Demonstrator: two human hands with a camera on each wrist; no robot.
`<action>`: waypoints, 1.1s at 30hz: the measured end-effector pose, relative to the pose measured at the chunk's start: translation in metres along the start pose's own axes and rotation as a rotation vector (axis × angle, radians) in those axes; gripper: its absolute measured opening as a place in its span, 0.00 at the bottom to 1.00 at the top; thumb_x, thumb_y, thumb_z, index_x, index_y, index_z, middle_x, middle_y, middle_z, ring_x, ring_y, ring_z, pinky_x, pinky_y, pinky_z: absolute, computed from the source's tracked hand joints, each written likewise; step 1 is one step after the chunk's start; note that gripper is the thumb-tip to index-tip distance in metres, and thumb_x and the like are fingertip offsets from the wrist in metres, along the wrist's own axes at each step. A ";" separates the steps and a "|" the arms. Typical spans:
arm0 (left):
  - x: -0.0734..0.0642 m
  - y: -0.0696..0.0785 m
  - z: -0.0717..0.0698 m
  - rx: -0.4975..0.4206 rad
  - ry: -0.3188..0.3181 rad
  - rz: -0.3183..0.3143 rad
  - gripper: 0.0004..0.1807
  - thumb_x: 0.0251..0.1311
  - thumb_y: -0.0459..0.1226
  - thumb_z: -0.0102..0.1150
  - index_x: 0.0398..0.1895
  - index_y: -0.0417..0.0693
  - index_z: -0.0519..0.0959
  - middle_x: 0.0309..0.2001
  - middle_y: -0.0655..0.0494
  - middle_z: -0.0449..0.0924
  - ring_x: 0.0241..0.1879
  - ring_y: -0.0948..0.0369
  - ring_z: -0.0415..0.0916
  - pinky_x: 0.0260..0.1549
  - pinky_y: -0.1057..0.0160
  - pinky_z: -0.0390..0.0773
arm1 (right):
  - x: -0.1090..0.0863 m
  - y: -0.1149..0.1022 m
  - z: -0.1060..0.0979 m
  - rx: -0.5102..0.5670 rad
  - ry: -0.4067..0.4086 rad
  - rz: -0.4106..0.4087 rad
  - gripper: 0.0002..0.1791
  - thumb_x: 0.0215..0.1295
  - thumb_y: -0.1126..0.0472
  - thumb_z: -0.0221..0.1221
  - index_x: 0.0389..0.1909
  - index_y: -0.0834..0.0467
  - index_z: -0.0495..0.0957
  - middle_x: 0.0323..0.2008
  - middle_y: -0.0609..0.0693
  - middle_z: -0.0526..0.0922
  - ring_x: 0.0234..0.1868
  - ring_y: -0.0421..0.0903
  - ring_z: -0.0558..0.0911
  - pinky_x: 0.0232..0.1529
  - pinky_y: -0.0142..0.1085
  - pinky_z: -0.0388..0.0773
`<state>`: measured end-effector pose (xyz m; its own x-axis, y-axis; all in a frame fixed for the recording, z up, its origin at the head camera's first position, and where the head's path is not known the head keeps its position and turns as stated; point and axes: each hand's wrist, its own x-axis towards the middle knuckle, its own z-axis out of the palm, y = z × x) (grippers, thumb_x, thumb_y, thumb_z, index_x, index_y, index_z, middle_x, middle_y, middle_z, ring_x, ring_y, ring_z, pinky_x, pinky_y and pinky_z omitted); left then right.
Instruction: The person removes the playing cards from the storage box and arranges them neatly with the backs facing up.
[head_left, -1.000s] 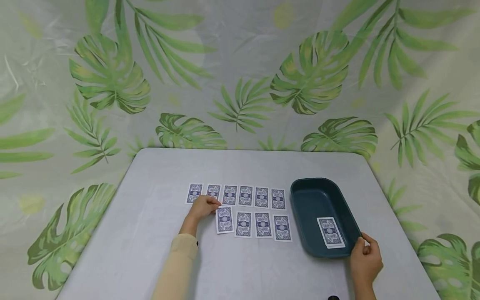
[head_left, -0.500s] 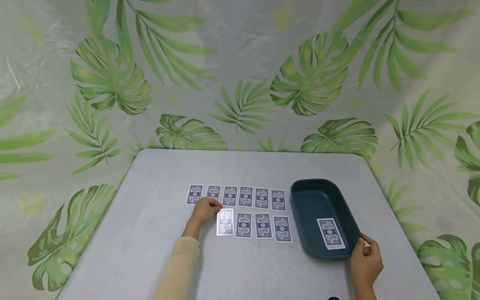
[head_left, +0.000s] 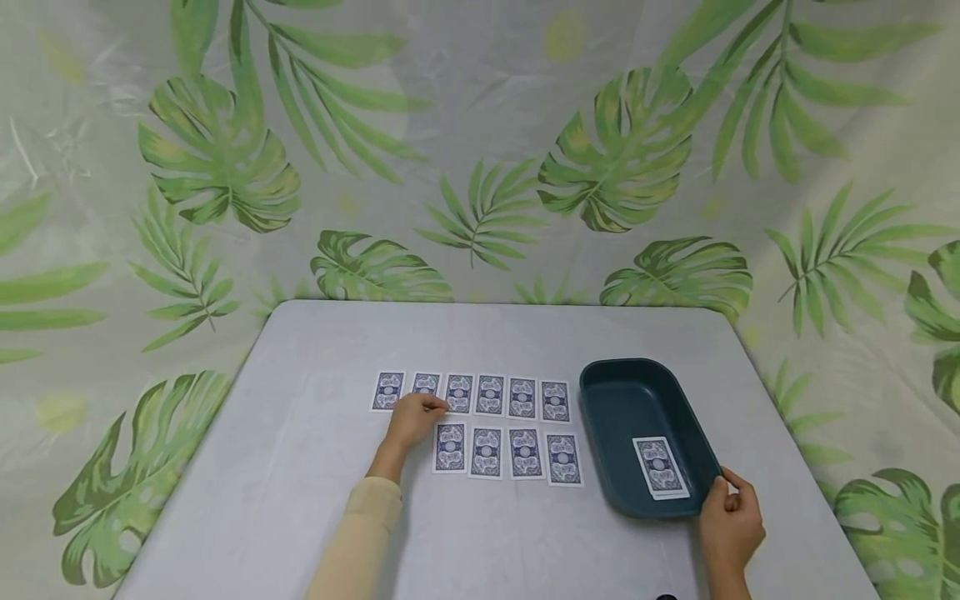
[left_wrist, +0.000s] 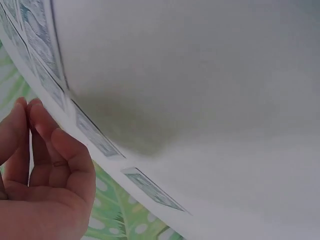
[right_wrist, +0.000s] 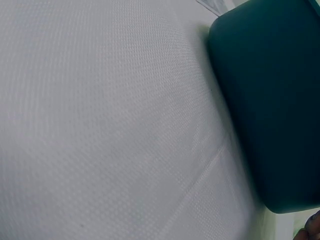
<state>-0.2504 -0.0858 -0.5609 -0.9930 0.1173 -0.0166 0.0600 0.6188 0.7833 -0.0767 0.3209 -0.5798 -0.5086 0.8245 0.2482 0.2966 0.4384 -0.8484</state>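
My left hand (head_left: 417,419) is just above the leftmost playing card (head_left: 450,448) of the front row, beside the back row. In the left wrist view the thumb and fingertips of that left hand (left_wrist: 47,170) come together, with no card visible between them. My right hand (head_left: 731,521) grips the near right corner of a dark green tray (head_left: 618,450), thumb on its rim. Inside the tray lies a small stack of playing cards (head_left: 662,467), backs up. The right wrist view shows the tray's outer side (right_wrist: 270,110) and only a sliver of the hand.
Two rows of face-down blue-backed cards lie on the white-covered table (head_left: 300,533), several in each; the back row (head_left: 490,395) reaches further left. A leaf-patterned sheet (head_left: 480,150) hangs behind. A small dark object (head_left: 666,597) shows at the bottom edge.
The leftmost front card was tilted under my left fingers, then caught the light; now it lies straight and flat, and the left hand has shifted slightly right. The right hand stays on the tray.
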 end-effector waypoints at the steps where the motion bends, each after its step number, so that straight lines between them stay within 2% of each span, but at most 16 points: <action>1: 0.000 0.003 0.002 -0.011 -0.001 0.003 0.03 0.58 0.31 0.65 0.33 0.42 0.87 0.36 0.51 0.85 0.35 0.56 0.78 0.38 0.58 0.77 | 0.000 0.000 0.000 -0.001 0.001 0.000 0.14 0.69 0.62 0.53 0.49 0.64 0.80 0.12 0.40 0.58 0.14 0.34 0.56 0.19 0.31 0.52; 5: 0.000 0.014 0.010 -0.036 -0.032 0.045 0.04 0.60 0.31 0.64 0.34 0.42 0.86 0.35 0.51 0.85 0.32 0.59 0.77 0.33 0.62 0.77 | 0.001 0.000 0.000 0.003 0.004 -0.010 0.14 0.69 0.62 0.53 0.49 0.64 0.80 0.12 0.40 0.58 0.15 0.34 0.56 0.19 0.31 0.52; 13: 0.000 0.034 0.029 -0.049 -0.124 0.131 0.04 0.61 0.33 0.64 0.36 0.42 0.85 0.35 0.52 0.84 0.33 0.59 0.78 0.33 0.63 0.78 | 0.003 -0.002 0.000 0.003 0.012 -0.026 0.14 0.69 0.62 0.54 0.49 0.65 0.80 0.12 0.40 0.58 0.15 0.34 0.56 0.20 0.31 0.51; 18: 0.000 0.044 0.041 -0.051 -0.171 0.139 0.07 0.62 0.37 0.64 0.38 0.44 0.85 0.35 0.55 0.83 0.33 0.61 0.76 0.32 0.65 0.76 | 0.002 -0.003 0.000 -0.005 0.001 -0.026 0.14 0.69 0.63 0.54 0.49 0.65 0.80 0.12 0.41 0.60 0.14 0.33 0.56 0.20 0.31 0.52; 23: 0.000 0.060 0.057 -0.025 -0.224 0.181 0.06 0.62 0.37 0.63 0.39 0.46 0.85 0.34 0.58 0.82 0.33 0.63 0.75 0.32 0.66 0.76 | 0.000 -0.002 0.001 -0.024 -0.005 -0.022 0.14 0.69 0.63 0.53 0.49 0.65 0.80 0.12 0.43 0.60 0.14 0.34 0.56 0.20 0.32 0.52; 26: 0.000 0.077 0.069 -0.012 -0.249 0.219 0.05 0.62 0.37 0.63 0.38 0.47 0.85 0.33 0.60 0.82 0.32 0.64 0.75 0.32 0.67 0.74 | 0.000 0.000 0.001 -0.023 0.005 -0.028 0.13 0.69 0.63 0.54 0.49 0.65 0.80 0.12 0.42 0.59 0.14 0.34 0.56 0.20 0.32 0.52; 33: -0.003 0.131 0.104 -0.028 -0.324 0.348 0.05 0.62 0.37 0.63 0.38 0.47 0.86 0.32 0.62 0.82 0.31 0.69 0.74 0.32 0.71 0.73 | 0.001 0.003 0.000 -0.015 0.019 -0.033 0.13 0.69 0.63 0.54 0.49 0.64 0.80 0.12 0.42 0.59 0.14 0.33 0.56 0.20 0.31 0.52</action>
<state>-0.2290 0.0756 -0.5231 -0.8309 0.5531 0.0604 0.3766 0.4790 0.7929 -0.0766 0.3226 -0.5823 -0.5027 0.8161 0.2850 0.2925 0.4708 -0.8324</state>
